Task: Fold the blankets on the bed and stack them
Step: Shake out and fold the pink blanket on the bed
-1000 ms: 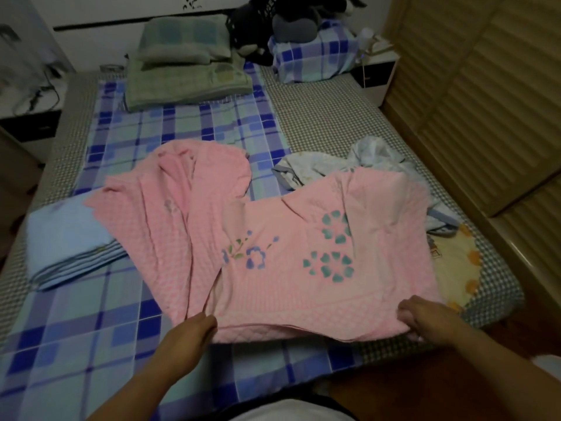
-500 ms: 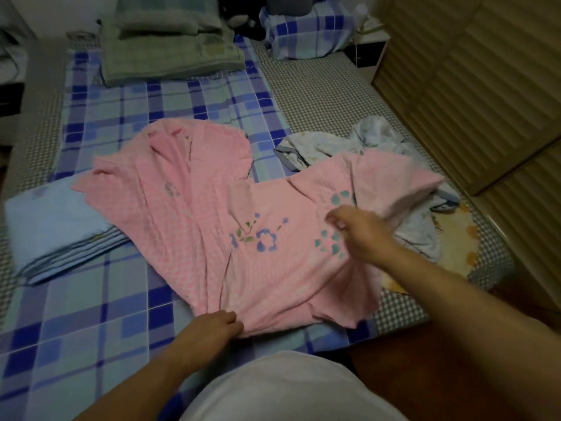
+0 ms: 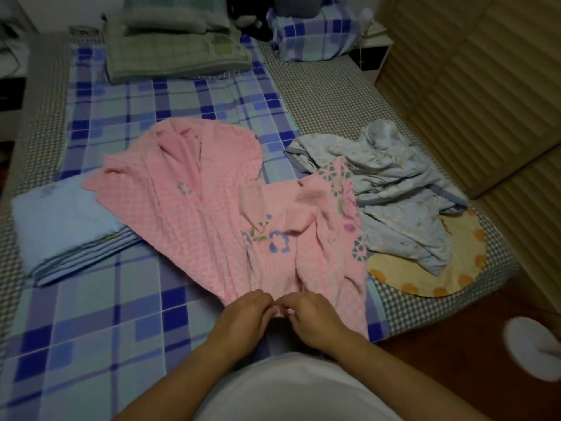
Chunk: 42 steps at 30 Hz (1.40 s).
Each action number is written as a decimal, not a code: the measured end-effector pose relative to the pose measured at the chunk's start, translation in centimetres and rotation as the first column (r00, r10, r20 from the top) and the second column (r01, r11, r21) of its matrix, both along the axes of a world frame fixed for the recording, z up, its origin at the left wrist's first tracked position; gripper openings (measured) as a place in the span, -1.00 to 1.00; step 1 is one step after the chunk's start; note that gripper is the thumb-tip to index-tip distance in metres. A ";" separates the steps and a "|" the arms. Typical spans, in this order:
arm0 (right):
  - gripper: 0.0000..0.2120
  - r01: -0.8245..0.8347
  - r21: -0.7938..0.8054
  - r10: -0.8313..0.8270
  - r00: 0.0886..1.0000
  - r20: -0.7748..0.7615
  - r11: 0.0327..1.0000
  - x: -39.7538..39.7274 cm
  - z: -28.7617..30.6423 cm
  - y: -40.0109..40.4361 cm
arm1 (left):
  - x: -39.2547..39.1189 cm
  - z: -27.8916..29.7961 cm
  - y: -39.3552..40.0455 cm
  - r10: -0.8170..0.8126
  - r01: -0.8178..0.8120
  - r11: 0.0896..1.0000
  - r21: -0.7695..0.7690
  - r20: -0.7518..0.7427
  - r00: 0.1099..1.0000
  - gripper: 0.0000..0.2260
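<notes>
Pink blanket (image 3: 209,214): left hand (image 3: 244,319) and right hand (image 3: 314,319) pinch its near edge together.

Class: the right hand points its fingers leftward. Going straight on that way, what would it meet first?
Most likely the left hand: the right hand sits almost against it, both pinching the pink blanket.

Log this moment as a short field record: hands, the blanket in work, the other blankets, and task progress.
left hand: left hand pinches the near edge of the pink blanket
right hand: right hand pinches the same edge, right beside the left hand
blanket in work: pink blanket, bunched and wrinkled, not yet folded flat
folded: light blue blanket, on the person's left, its corner under the pink one
unfolded: pale floral blanket, crumpled on the right
surface: bed with a blue checked sheet
stack: not yet begun
</notes>
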State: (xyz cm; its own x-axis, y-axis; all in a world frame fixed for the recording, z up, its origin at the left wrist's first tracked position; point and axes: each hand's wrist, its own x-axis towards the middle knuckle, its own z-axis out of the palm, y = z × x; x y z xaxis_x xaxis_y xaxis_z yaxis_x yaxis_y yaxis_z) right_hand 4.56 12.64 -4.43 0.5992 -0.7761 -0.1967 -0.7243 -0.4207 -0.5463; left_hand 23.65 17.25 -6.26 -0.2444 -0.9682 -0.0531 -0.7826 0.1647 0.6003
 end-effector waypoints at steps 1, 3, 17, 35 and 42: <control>-0.69 0.017 -0.017 -0.017 1.000 0.006 1.000 -0.1 0.3 -0.2 | 0.0 0.3 -0.4 0.000 0.001 1.000 0.015 -0.023 1.000 -0.72; -0.72 0.057 -0.081 -0.055 0.998 0.020 0.995 -0.1 0.9 -0.2 | 0.3 1.1 -1.4 -0.038 0.042 0.996 0.084 -0.056 0.998 -0.81; -0.68 0.515 -0.493 -0.532 0.838 0.120 0.701 -4.1 5.8 -5.0 | 9.4 4.5 -11.2 -0.286 0.197 0.919 0.343 0.232 0.930 -0.62; -0.68 0.909 -0.341 -0.862 0.359 0.357 0.238 -7.7 12.1 -14.0 | 10.0 8.7 -7.9 -0.110 0.080 0.950 0.300 0.084 0.990 -0.68; -0.68 0.970 -0.211 -0.931 0.182 0.315 0.118 -8.2 13.7 -16.9 | 10.5 8.2 -5.8 -0.244 0.209 0.947 0.245 0.120 0.962 -0.67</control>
